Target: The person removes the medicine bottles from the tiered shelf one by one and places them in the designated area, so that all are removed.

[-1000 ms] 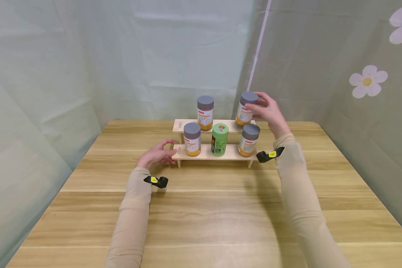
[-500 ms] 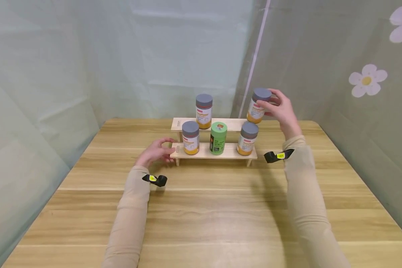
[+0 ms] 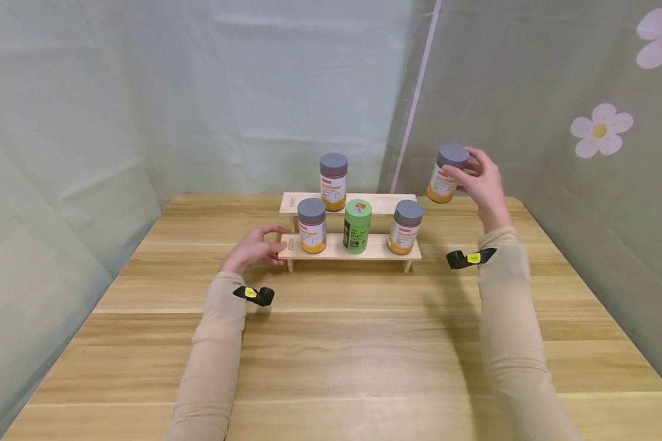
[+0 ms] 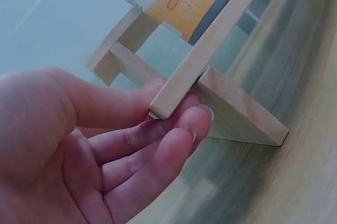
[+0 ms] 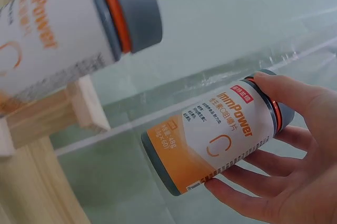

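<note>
My right hand [image 3: 484, 184] holds a supplement bottle [image 3: 444, 174] with a grey lid and a white and orange label, in the air right of the two-tier wooden rack [image 3: 377, 250]. The right wrist view shows thumb and fingers around the upper part of this bottle [image 5: 216, 134]. With my left hand [image 3: 255, 248] I pinch the left end of the rack's lower shelf [image 4: 195, 61], thumb on top and fingers beneath. A like bottle [image 3: 333, 184] stands on the upper shelf. The lower shelf bears two more such bottles, left [image 3: 312, 226] and right [image 3: 404, 228], with a green canister [image 3: 357, 226] between them.
The rack stands toward the back of a wood-grain table [image 3: 342, 355]. Behind the table hangs a pale curtain [image 3: 309, 79], with white flowers [image 3: 601, 130] printed on its right part. Each sleeve carries a small black wrist camera.
My right hand has lifted the bottle off the right end of the upper shelf and carried it rightward, clear of the rack. My left hand keeps its grip on the lower shelf.
</note>
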`<move>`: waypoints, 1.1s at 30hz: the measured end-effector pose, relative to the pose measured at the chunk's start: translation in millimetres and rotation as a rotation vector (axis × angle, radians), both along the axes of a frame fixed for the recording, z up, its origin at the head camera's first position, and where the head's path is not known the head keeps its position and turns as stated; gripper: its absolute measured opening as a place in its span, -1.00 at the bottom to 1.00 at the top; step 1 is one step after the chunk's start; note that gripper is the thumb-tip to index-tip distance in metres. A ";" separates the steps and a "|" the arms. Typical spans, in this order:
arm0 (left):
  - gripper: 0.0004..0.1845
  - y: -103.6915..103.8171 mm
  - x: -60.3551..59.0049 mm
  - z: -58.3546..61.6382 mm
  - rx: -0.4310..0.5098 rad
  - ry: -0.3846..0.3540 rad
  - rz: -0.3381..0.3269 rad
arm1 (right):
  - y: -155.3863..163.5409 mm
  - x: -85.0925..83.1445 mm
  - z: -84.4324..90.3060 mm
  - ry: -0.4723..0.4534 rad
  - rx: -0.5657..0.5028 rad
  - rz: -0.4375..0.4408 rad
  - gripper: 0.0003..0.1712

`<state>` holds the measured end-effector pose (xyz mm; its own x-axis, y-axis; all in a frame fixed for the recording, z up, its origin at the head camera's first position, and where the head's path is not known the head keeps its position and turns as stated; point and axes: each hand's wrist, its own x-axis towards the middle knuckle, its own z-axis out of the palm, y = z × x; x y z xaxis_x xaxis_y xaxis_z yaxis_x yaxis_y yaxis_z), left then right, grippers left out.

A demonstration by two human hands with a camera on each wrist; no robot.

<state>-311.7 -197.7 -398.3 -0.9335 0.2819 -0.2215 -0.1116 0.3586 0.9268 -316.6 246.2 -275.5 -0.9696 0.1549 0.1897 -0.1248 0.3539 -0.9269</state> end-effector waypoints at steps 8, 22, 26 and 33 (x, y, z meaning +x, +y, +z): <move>-0.47 -0.4 0.6 1.9 -0.012 0.032 0.012 | 6.4 -3.2 -17.2 -0.020 0.033 -0.017 -0.22; -0.48 2.1 2.3 2.3 -0.015 0.045 0.012 | 17.9 -2.4 -50.0 -0.078 -0.044 0.031 -0.19; -0.48 2.2 1.8 1.8 -0.018 0.046 0.009 | 23.0 -4.4 -61.1 -0.097 -0.053 0.036 -0.20; -0.47 2.4 2.1 1.2 -0.027 0.038 0.010 | 30.2 -5.1 -80.7 -0.081 -0.068 0.076 -0.16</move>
<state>-309.6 -195.3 -397.1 -0.9442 0.2665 -0.1934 -0.0805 0.3825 0.9204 -321.7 276.4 -356.1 -0.9907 0.0904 0.1014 -0.0722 0.2821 -0.9567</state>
